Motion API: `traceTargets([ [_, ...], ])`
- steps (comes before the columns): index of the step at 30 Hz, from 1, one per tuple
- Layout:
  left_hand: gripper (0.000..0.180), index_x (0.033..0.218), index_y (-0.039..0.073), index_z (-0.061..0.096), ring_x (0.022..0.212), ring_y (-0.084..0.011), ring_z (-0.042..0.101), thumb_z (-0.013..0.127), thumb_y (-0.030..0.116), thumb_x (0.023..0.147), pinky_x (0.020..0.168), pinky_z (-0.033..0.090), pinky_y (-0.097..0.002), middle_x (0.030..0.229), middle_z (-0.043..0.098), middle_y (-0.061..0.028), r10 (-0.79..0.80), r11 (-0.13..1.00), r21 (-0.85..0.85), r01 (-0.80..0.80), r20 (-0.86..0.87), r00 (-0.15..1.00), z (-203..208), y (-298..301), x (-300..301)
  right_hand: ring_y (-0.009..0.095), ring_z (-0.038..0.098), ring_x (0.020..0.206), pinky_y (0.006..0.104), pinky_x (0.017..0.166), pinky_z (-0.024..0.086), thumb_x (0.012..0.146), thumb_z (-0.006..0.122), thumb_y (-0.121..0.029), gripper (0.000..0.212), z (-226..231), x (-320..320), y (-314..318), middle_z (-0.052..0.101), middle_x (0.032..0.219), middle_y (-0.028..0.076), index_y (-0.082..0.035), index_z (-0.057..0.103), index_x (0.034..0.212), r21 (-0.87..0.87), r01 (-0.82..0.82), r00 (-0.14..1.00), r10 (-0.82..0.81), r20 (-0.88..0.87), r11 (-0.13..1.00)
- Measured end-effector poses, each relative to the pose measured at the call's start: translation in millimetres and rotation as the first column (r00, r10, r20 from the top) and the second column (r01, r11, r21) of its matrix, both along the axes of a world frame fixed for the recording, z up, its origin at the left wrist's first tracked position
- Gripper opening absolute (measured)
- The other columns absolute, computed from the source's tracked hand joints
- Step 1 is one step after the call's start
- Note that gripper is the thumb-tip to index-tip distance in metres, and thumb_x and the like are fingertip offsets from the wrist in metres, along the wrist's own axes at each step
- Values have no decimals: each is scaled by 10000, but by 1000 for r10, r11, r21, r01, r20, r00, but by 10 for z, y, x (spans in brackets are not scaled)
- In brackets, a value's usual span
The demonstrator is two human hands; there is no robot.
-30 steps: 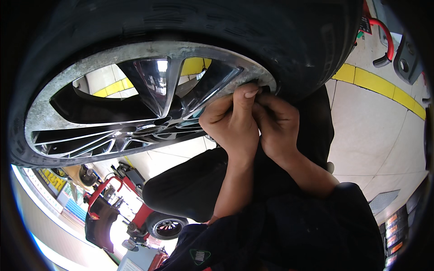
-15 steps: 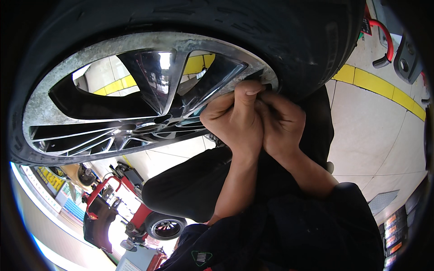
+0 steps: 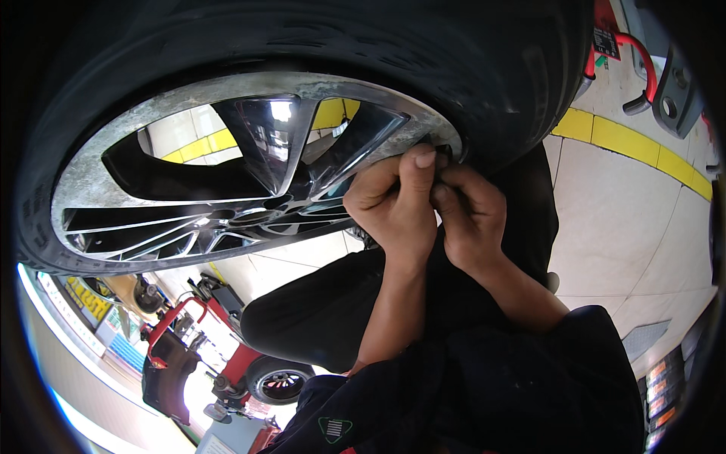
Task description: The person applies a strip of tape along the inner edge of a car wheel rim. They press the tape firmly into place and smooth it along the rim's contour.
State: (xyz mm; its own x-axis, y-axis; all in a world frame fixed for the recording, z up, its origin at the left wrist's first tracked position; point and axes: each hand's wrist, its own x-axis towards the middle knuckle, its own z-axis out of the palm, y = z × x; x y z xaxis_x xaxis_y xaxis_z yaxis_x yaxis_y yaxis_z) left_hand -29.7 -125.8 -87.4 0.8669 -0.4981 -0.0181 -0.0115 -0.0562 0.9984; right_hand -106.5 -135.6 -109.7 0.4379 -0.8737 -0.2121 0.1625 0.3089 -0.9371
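A large alloy wheel point(image 3: 299, 136) with polished spokes and a scuffed grey rim fills the upper left, fitted in a black tyre point(image 3: 507, 83). At the rim's right edge, my left hand point(image 3: 395, 203) is closed, its thumb raised against the rim and its fingers curled out of sight. Close beside it, my right hand point(image 3: 473, 216) is closed too, thumb and forefinger drawn together. A small dark piece point(image 3: 444, 153) shows by the fingertips of both hands; its kind cannot be made out.
Yellow floor tiles point(image 3: 628, 141) form a strip across the pale floor. A red cable point(image 3: 643, 60) and grey metal bracket point(image 3: 673, 98) are at the upper right. At the lower left, another wheel point(image 3: 278, 380) stands by a red machine point(image 3: 238, 363). My dark-clad knee point(image 3: 302, 310) is under the wheel.
My hands have drawn slightly apart, with the right thumb now visible. The dark piece at the fingertips shows more. In the picture, the wheel sits a little lower and farther right.
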Motion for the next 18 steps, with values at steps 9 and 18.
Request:
traceTargets([
  [9,252,613,-47,634,485,-37,452,690,79,824,468,341,-185,523,564,-2,28,1000,9,-28,-19,999,51,-58,-4,81,532,577,218,522,419,835,596,-9,15,39,33,-51,597,684,29,-2,610,834,17,-23,1000,23,-1,1000],
  [18,271,596,-43,629,474,-35,459,693,83,827,465,341,-172,518,566,1,33,994,102,-28,-43,999,129,-84,-1,67,541,583,199,519,416,844,589,-4,16,55,98,-29,588,681,19,-7,605,840,105,54,995,-63,76,993],
])
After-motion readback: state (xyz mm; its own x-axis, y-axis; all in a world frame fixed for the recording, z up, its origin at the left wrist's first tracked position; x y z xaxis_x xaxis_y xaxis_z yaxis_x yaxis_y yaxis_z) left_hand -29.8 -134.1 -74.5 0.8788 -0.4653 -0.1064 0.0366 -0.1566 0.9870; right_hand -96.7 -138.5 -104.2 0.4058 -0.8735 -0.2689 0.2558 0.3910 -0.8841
